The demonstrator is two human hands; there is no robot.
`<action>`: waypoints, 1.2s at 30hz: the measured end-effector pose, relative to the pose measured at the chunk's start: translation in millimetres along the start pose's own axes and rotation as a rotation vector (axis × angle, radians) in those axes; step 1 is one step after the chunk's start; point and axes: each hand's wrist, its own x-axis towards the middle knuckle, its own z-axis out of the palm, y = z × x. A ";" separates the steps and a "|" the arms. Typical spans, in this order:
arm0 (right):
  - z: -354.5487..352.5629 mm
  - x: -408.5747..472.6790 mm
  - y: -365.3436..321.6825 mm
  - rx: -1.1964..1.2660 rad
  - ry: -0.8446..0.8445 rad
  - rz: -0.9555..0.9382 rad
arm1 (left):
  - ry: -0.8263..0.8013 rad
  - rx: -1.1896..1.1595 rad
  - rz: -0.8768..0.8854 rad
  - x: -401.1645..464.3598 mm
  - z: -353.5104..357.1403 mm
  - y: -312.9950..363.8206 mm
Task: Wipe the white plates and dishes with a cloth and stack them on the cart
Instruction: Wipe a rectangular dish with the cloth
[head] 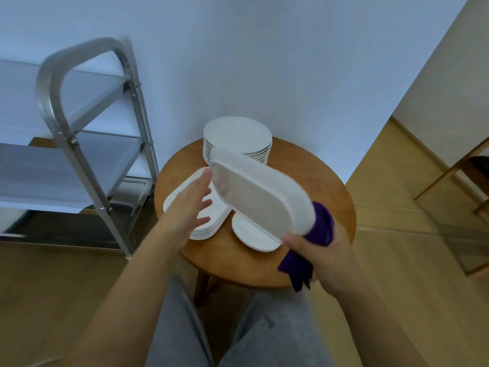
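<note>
Two hands meet at a white oblong dish (260,197): right hand (316,251) grips it with the purple cloth (317,229), left hand (189,205) open-fingered beside its end.

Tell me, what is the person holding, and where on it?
The right hand grips a long white dish by its near end, along with a purple cloth. The left hand touches its far end, fingers straight.

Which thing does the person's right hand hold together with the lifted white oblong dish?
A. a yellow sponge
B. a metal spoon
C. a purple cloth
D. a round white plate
C: the right hand grips the near end of the lifted white oblong dish with a purple cloth bunched against it, the cloth's end hanging below the hand over the round wooden table.
</note>
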 end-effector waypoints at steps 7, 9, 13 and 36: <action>-16.0 20.0 9.4 0.505 -0.123 0.195 | -0.240 -0.784 -0.061 -5.2 1.9 -16.5; -21.9 22.7 11.3 0.530 -0.097 0.275 | -0.279 -0.836 -0.086 -9.1 4.5 -16.8; -24.1 28.2 9.4 0.453 0.069 0.323 | -0.255 -0.850 -0.123 -12.8 12.4 -16.8; 27.0 74.4 -43.0 -0.641 -0.432 -0.023 | -0.207 -0.283 -0.008 -46.5 18.3 -7.8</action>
